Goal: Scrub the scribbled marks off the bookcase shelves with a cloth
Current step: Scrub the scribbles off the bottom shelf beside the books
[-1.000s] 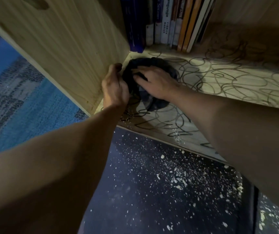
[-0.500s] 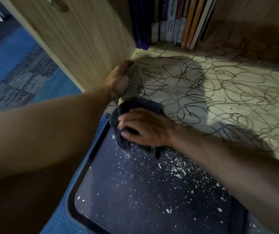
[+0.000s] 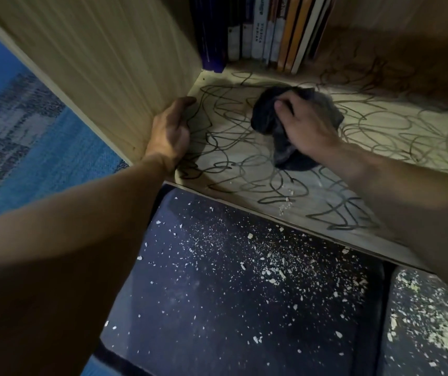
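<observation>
Nearest: dark navy mat [image 3: 231, 308] on the floor below the shelf edge, speckled with pale crumbs and flakes; a second dark panel [image 3: 431, 321] at right carries greenish-white debris. Blue patterned carpet [image 3: 27, 137] at left, outside the bookcase.

Both bare forearms reach forward over the mat into the light wooden bookcase shelf [image 3: 244, 180], whose board is covered in looping black scribbled marks [image 3: 231, 147]; a few pale crumbs lie near its front edge.

Left hand [image 3: 170, 131] rests at the left end of the shelf against the pale wood side panel [image 3: 114, 63], fingers together and fairly straight, pointing toward the back corner, holding nothing.

Right hand [image 3: 302, 126] presses down on a crumpled dark grey cloth [image 3: 269, 118], fingers curled over and gripping the bunched fabric. Cloth lies on the shelf board about mid-depth, right of the left hand and apart from it, on top of the scribbles.

Farthest: row of upright books [image 3: 260, 31] with navy, white and orange spines standing at the back left of the shelf; scribbles run on into the shadowed rear right
</observation>
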